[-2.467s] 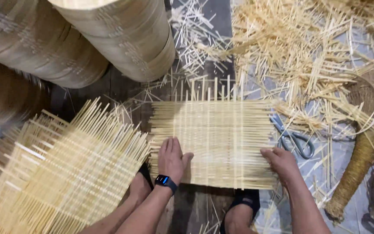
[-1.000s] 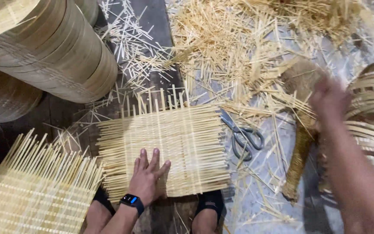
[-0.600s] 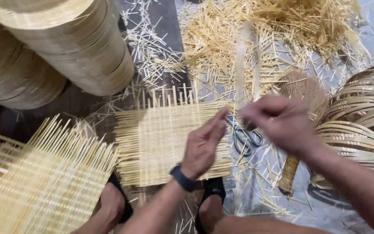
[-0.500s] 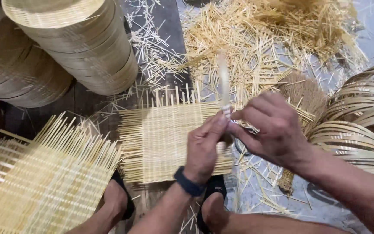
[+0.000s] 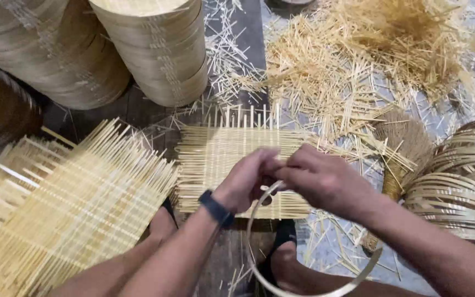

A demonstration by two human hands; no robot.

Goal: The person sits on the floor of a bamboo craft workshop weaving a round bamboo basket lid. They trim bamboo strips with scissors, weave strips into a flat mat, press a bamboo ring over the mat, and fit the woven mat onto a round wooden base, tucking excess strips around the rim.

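Both hands meet at one end of a thin bamboo hoop strip point(image 5: 303, 289): left hand point(image 5: 248, 179) and right hand point(image 5: 322, 181) pinch it, fingers pressed together, the loop curving down beneath them. Under them lies a woven bamboo mat point(image 5: 215, 159); beyond, loose bamboo splints point(image 5: 353, 66).

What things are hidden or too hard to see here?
Head view:
- bamboo hoop: its lower curve is cut off by the bottom edge.
- woven bamboo mat: its middle is covered by the left hand and right hand.
- Fingertips: motion-blurred, so the exact grip is unclear.
- bamboo rings: cropped by the right edge.
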